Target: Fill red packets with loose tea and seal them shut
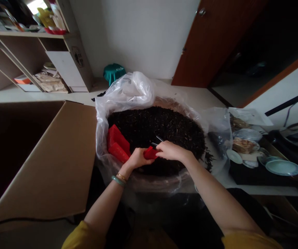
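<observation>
1. Red packet (150,153): located over dark leaves (161,121) inside clear bag (141,84).
2. Clasped by left hand (138,158); met by right hand (171,150), also grasping pronged tool (159,138), type unclear.
3. Near left hand: more red packets (118,144).

The clear plastic liner (141,84) looks glossy and crinkled, the dark dried leaves (159,121) rough and matt. The two-pronged tool (159,138) has a metallic sheen. The cardboard box (68,162) is matt, the wooden door (211,45) smooth, the yellow sleeve (85,237) matt cloth.

Both hands (137,158) w/ sm. red pkt. (150,153) & pronged tool (160,138) over dark shreds (149,121) in clear plastic bag (141,84)
</observation>
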Motion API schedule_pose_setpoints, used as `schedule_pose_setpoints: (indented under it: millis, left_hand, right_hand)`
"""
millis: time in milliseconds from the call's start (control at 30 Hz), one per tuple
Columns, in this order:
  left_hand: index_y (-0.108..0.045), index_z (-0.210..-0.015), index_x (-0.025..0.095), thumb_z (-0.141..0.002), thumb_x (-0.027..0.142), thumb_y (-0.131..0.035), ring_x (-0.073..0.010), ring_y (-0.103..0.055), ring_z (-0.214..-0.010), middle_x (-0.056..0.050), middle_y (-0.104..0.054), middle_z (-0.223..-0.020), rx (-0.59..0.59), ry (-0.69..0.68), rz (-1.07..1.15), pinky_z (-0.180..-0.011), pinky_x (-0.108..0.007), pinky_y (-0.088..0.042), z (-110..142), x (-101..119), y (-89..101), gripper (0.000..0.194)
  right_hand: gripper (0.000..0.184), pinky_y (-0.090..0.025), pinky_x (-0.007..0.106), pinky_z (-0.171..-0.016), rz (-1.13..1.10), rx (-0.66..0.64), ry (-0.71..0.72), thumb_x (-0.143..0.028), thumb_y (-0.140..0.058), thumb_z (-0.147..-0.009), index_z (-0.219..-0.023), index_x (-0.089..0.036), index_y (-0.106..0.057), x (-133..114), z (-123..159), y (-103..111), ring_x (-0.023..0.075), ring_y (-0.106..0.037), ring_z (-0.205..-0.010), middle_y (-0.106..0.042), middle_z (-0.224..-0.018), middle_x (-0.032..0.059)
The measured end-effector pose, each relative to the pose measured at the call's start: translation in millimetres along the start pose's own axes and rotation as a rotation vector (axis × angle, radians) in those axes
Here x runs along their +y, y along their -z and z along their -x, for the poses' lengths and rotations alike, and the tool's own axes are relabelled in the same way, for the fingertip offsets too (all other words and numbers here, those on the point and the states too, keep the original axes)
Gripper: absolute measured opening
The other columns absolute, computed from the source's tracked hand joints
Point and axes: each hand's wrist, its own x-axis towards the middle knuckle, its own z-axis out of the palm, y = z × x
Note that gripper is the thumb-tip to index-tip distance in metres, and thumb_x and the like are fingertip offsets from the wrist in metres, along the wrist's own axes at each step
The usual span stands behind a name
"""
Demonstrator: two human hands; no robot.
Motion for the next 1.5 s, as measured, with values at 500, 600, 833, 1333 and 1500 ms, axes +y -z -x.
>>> schedule_pose_setpoints:
  millis: [500,600,833,1333,1500]
  left_hand:
    - [-0.069,-0.082,0.008,-0.057,0.038,-0.076,-0.0079,-0.044,-0.052,0.002,-0.058,-0.060,0.136,0.101,0.290,-0.048,-0.019,-0.034,-4,-5,-1.6,0.039]
    - [-0.069,-0.084,0.008,-0.055,0.038,-0.079,-0.0110,-0.053,-0.057,-0.002,-0.066,-0.068,0.153,0.114,0.512,-0.054,-0.021,-0.042,-5,-5,-1.9,0.042]
    - [-0.070,-0.085,0.007,-0.054,0.044,-0.081,-0.0139,-0.062,-0.061,-0.004,-0.071,-0.072,0.016,0.187,0.708,-0.061,-0.024,-0.048,-1,2,2.7,0.050]
    - [-0.069,-0.087,0.008,-0.044,0.037,-0.088,-0.0193,-0.069,-0.063,-0.011,-0.073,-0.088,0.118,0.306,0.987,-0.060,-0.029,-0.054,-3,8,6.0,0.055]
    - [-0.069,-0.088,0.007,-0.045,0.036,-0.087,-0.0193,-0.069,-0.063,-0.013,-0.073,-0.091,0.110,0.274,1.008,-0.060,-0.028,-0.054,-3,6,6.3,0.054]
  right_hand:
    - [0.005,-0.045,0.020,-0.050,-0.512,0.129,-0.077,-0.021,-0.066,-0.069,-0.067,-0.017,-0.066,44,4,-4,0.0115,-0.059,-0.053,-0.065,-0.061,-0.0003]
    - [0.015,-0.048,0.023,-0.061,-0.485,0.226,-0.010,-0.023,-0.073,-0.063,-0.077,-0.018,-0.068,44,2,-18,0.0138,-0.062,-0.065,-0.069,-0.072,0.0006]
    - [0.018,-0.050,0.026,-0.067,-0.656,0.564,0.031,-0.029,-0.070,-0.071,-0.085,-0.018,-0.071,15,-15,-39,0.0152,-0.064,-0.069,-0.072,-0.080,0.0037]
    - [0.053,-0.044,0.037,-0.085,-0.124,0.480,-0.333,-0.027,-0.066,-0.078,-0.127,-0.015,-0.051,51,-37,-61,0.0285,-0.057,-0.106,-0.062,-0.117,0.0160]
    - [0.054,-0.042,0.037,-0.085,0.185,0.403,-0.409,-0.029,-0.062,-0.081,-0.131,-0.017,-0.046,55,-41,-77,0.0299,-0.050,-0.109,-0.058,-0.118,0.0144]
